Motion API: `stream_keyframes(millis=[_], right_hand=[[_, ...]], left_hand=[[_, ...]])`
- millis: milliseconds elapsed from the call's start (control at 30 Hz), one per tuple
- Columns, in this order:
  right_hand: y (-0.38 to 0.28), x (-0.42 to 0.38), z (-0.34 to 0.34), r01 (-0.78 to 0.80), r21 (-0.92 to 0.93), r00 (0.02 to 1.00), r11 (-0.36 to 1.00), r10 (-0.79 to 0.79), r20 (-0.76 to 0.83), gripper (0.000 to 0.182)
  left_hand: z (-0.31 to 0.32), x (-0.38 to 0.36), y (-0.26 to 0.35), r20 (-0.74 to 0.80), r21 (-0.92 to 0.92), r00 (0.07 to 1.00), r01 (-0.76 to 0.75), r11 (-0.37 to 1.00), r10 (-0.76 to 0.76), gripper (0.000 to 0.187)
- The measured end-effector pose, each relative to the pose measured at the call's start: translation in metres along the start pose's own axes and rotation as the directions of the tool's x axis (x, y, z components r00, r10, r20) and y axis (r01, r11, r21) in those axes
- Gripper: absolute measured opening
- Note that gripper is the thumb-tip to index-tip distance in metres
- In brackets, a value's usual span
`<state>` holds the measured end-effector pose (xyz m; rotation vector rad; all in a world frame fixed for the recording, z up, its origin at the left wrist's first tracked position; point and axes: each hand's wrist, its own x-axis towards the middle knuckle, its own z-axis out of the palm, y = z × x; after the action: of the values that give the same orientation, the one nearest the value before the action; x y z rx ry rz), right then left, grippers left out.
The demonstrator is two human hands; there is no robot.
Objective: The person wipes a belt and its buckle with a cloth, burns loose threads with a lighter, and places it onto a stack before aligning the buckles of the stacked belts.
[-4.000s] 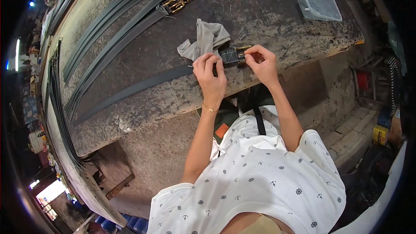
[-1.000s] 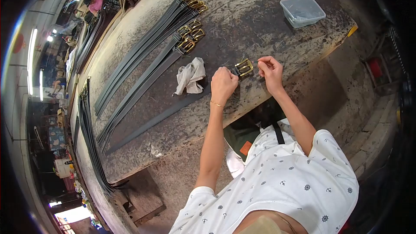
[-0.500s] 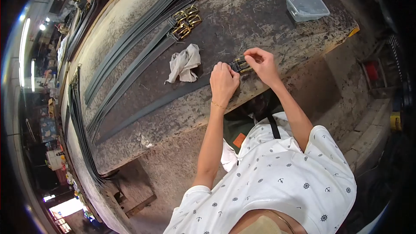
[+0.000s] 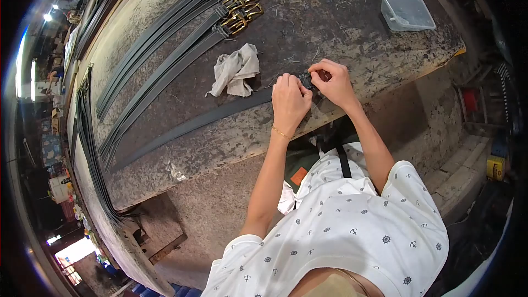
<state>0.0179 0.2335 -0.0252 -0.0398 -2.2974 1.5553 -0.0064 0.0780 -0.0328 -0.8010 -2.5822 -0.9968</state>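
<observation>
A dark grey belt (image 4: 201, 119) lies in a long curve across the worn workbench, its buckle end running under my hands. My left hand (image 4: 290, 102) is closed over that end, with a gold bracelet on its wrist. Just to its right, my right hand (image 4: 334, 83) makes a pinch with thumb and index finger close to the belt's end. What sits between those fingertips is too small to make out. The buckle is mostly hidden by the hands. A crumpled pale cloth (image 4: 235, 70) rests beyond the belt, left of my left hand.
Several grey belts with gold buckles (image 4: 235, 22) lie in bundles on the workbench (image 4: 308, 16). A clear plastic tub (image 4: 407, 12) stands at the far right. More dark strips (image 4: 91, 143) hang over the left edge. Thread scraps litter the surface.
The view has shifted slightly. My right hand has come closer to my left, and the gold buckle that showed between them is now mostly out of sight.
</observation>
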Motion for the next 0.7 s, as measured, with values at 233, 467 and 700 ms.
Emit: stream_keyframes(millis=[233, 467, 700], right_hand=[[0.0, 0.001, 0.001, 0.013, -0.028, 1.0, 1.0, -0.013, 0.009, 0.007], [0.001, 0.001, 0.001, 0.0, -0.028, 1.0, 1.0, 0.001, 0.018, 0.007], [0.017, 0.0, -0.001, -0.129, 0.153, 0.99, 0.98, 0.135, -0.034, 0.008]], left_hand=[[-0.001, 0.001, 0.001, 0.005, -0.018, 1.0, 0.016, 1.0, -0.016, 0.017], [0.0, 0.0, -0.001, -0.009, -0.024, 1.0, 0.005, 1.0, -0.006, 0.017], [-0.005, -0.003, -0.002, -0.024, -0.1, 1.0, -0.015, 0.995, 0.012, 0.018]])
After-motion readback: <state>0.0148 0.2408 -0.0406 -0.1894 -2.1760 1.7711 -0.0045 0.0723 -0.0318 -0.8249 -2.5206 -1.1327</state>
